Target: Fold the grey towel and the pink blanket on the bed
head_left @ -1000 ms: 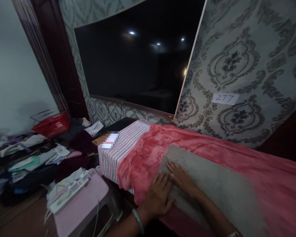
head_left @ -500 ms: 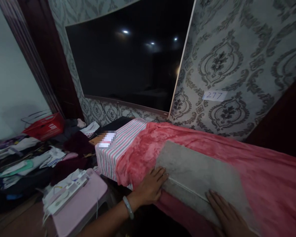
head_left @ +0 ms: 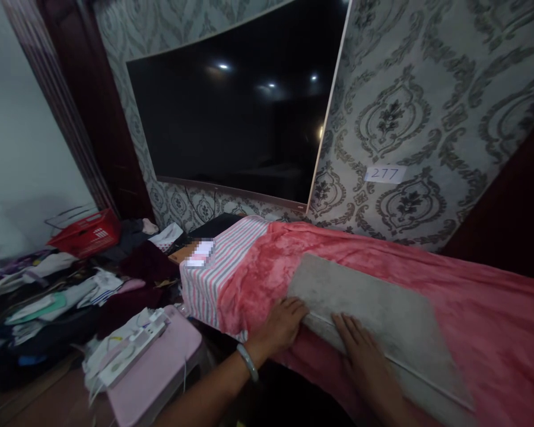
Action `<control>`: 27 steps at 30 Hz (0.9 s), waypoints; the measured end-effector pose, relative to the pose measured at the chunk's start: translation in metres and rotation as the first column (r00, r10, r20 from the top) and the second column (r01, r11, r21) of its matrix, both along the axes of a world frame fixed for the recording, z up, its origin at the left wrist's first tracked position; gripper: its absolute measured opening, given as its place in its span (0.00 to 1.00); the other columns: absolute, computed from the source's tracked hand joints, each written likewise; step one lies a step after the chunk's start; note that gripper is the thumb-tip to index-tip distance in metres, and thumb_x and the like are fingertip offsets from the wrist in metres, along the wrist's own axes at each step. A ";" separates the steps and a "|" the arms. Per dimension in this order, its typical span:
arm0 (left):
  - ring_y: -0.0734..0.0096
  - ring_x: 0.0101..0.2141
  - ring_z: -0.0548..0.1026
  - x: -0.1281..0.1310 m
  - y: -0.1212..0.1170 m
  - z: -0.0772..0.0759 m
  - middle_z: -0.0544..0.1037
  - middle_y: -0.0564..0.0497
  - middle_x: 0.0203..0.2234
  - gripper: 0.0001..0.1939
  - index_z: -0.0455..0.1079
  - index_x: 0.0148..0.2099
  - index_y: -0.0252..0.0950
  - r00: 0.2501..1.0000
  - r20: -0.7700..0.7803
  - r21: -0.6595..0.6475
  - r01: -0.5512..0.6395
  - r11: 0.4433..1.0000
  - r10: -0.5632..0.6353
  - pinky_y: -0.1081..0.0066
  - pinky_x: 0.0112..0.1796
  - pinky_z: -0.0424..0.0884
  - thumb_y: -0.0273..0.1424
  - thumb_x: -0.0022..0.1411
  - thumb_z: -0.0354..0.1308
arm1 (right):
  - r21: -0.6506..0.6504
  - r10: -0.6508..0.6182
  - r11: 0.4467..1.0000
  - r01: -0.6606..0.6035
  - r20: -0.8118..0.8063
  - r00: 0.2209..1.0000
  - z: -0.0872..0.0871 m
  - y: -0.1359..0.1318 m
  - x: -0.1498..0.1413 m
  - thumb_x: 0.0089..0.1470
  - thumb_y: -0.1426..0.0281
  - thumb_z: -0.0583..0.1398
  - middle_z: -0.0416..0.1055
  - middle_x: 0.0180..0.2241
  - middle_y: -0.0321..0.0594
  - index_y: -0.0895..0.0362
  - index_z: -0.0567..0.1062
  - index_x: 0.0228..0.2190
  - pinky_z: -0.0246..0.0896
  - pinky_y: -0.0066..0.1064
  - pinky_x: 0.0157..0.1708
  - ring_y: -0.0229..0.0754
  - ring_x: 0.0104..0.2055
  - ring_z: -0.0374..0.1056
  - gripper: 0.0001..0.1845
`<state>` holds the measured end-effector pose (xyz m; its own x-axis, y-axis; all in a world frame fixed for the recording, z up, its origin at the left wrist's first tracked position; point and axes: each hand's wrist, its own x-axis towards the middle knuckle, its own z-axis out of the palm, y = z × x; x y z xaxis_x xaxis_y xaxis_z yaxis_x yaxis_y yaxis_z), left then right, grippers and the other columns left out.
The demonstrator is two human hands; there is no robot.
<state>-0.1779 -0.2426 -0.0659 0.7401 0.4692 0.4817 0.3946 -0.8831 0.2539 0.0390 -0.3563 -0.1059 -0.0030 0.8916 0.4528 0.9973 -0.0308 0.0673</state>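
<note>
A grey folded cloth (head_left: 369, 308) lies flat on a pink fleece blanket (head_left: 485, 320) that covers a raised surface. My left hand (head_left: 279, 326) rests palm down at the cloth's near left corner, fingers stretched out on the blanket's edge. A pale bangle sits on that wrist. My right hand (head_left: 360, 353) lies flat on the cloth's near edge, fingers spread and pointing away from me. Neither hand holds anything.
A striped cloth (head_left: 222, 267) hangs over the surface's left end. A large dark screen (head_left: 240, 112) hangs on the patterned wall with a paper label (head_left: 385, 174) beside it. A pink stool (head_left: 155, 367) with a power strip (head_left: 131, 350), heaped clothes (head_left: 48, 296) and a red basket (head_left: 86, 232) stand at left.
My right hand slid far right along the cloth's near edge, then came back left toward my left hand. My left hand moved off the cloth to its left corner.
</note>
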 end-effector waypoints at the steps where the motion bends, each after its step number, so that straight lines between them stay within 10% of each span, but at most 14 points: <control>1: 0.62 0.57 0.70 0.001 -0.001 0.000 0.76 0.45 0.56 0.21 0.69 0.58 0.38 1.000 0.017 -0.010 -0.012 1.000 0.012 0.58 0.59 0.63 0.22 0.65 0.50 | -0.029 -0.022 0.999 0.022 -0.015 1.000 0.004 0.004 -0.005 0.50 0.84 0.49 0.63 0.64 0.46 0.56 0.66 0.64 0.60 0.48 0.61 0.53 0.66 0.59 0.40; 8: 0.59 0.60 0.67 0.001 -0.011 0.007 0.73 0.43 0.58 0.25 0.68 0.60 0.37 0.997 0.080 -0.107 -0.009 0.994 0.017 0.53 0.62 0.62 0.19 0.62 0.49 | -0.122 -0.029 0.992 0.013 -0.132 0.991 0.022 0.023 -0.018 0.45 0.89 0.49 0.67 0.62 0.44 0.56 0.70 0.61 0.61 0.45 0.61 0.52 0.66 0.60 0.42; 13: 0.53 0.71 0.47 0.002 -0.022 -0.018 0.50 0.42 0.72 0.36 0.56 0.69 0.40 0.888 0.386 -0.308 -0.130 0.943 0.248 0.44 0.67 0.50 0.21 0.58 0.54 | -0.177 -0.037 0.984 -0.023 -0.330 0.943 0.054 0.033 0.008 0.49 0.83 0.49 0.77 0.52 0.41 0.51 0.73 0.59 0.68 0.38 0.53 0.47 0.54 0.73 0.38; 17: 0.56 0.63 0.66 0.009 -0.016 -0.042 0.61 0.38 0.66 0.36 0.51 0.71 0.41 0.618 0.643 -0.638 0.105 0.763 0.452 0.48 0.62 0.63 0.31 0.63 0.55 | -0.142 -0.026 0.989 -0.050 -0.489 0.872 0.101 0.037 0.026 0.54 0.72 0.53 0.79 0.49 0.41 0.50 0.78 0.54 0.67 0.39 0.51 0.51 0.52 0.74 0.28; 23: 0.58 0.57 0.73 0.033 -0.004 -0.031 0.67 0.37 0.63 0.35 0.59 0.68 0.41 0.681 0.632 -0.775 0.556 0.302 0.369 0.55 0.58 0.70 0.38 0.60 0.62 | -0.021 0.140 0.970 -0.242 -0.766 0.628 0.171 0.007 0.005 0.50 0.62 0.57 0.80 0.37 0.39 0.54 0.82 0.37 0.66 0.34 0.43 0.50 0.41 0.73 0.17; 27: 0.63 0.52 0.77 0.042 -0.004 -0.003 0.76 0.42 0.55 0.22 0.72 0.58 0.37 0.748 0.564 -0.822 0.468 0.325 0.350 0.61 0.52 0.74 0.39 0.66 0.55 | -0.032 0.101 0.962 -0.271 -0.881 0.462 0.196 -0.023 -0.014 0.48 0.65 0.58 0.72 0.26 0.33 0.56 0.78 0.28 0.58 0.28 0.31 0.40 0.30 0.65 0.10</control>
<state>-0.1363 -0.2463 -0.0688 0.5460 0.8349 0.0695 -0.2375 0.0747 0.9685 0.0249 -0.3791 0.0904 0.1396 0.9722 0.1880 0.5258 0.0882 -0.8460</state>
